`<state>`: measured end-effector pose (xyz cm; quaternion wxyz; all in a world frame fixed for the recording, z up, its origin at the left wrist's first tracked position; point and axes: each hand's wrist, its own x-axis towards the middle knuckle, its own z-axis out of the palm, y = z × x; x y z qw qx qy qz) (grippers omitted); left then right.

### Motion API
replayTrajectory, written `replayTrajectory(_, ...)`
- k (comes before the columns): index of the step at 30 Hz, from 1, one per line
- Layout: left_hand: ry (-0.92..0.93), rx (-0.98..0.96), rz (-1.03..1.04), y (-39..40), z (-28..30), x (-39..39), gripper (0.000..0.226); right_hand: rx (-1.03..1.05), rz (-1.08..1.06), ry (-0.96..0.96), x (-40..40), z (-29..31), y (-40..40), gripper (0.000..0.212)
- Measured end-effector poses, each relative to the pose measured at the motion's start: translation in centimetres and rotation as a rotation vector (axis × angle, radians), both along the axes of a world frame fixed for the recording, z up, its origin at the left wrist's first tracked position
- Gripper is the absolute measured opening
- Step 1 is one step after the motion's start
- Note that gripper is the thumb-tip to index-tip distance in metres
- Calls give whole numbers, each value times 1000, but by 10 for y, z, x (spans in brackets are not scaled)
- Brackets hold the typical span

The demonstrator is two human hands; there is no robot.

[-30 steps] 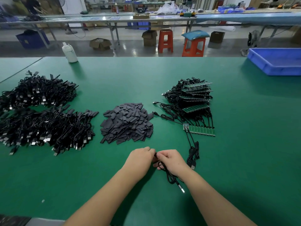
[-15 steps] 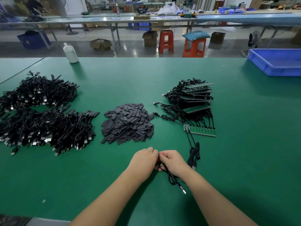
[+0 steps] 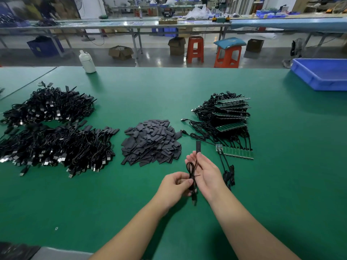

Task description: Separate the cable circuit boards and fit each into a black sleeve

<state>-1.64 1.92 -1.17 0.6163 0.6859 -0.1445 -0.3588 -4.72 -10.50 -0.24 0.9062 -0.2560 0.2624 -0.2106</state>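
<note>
Head view: the green table [image 3: 244, 184] carries two heaps of finished cables [image 3: 52, 128], a pile of black sleeves [image 3: 152, 143] and stacked circuit boards [image 3: 232, 117], with a blue bin [image 3: 323, 74] at far right. Beyond it stand orange stools [image 3: 195, 49] and long benches. The left hand [image 3: 175, 184] pinches the coiled cable [image 3: 191, 173]; the right hand [image 3: 206, 169] holds its sleeved board [image 3: 198, 146] upright above the table.

table [image 3: 187, 87]: green matt mat | sleeves [image 3: 152, 143]: matt black | tray [image 3: 319, 79]: blue plastic

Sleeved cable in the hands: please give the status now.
Left hand pinches the cable coil. Right hand holds it up below the black sleeve, above the table. Nothing in the way.
</note>
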Motion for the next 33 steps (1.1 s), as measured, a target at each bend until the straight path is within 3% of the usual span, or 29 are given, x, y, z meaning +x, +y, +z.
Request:
replayTrajectory(3,-38,-16,57,5,12,8,11,-230,99,105,4,6,-1,22)
replayTrajectory(5,-90,10,130,16,23,26,13,-699,209,348,0,7,-14,34)
replayTrajectory(8,-338,198,288,48,39,70,9,-1641,310,836,-17,-1,-48,43)
replayTrajectory(10,-568,344,402,77,50,107,9,-1900,479,1073,-34,-11,-72,52)
replayTrajectory(12,-707,469,519,107,57,144,11,-1874,669,1169,-50,-19,-87,58)
replayTrajectory(14,-776,625,621,134,57,176,19,-1855,721,1153,-63,-22,-95,56)
replayTrajectory(17,-732,952,580,164,45,206,32,-1874,519,1107,-71,-18,-97,41)
replayTrajectory(20,-700,1164,460,169,35,207,40,-1741,438,1123,-71,-10,-89,24)
replayTrajectory(22,-849,1123,533,162,30,201,38,-1566,420,1116,-67,-9,-85,28)
replayTrajectory(25,-1090,964,535,137,32,182,36,-1235,380,996,-59,-6,-82,58)
replayTrajectory(27,-1107,833,431,112,34,165,30,-1090,370,871,-54,-3,-80,53)
replayTrajectory(30,-968,616,114,59,32,125,24,-923,344,672,-48,3,-70,37)
replayTrajectory(33,-557,366,-78,5,26,78,33,-868,331,543,-44,9,-54,33)
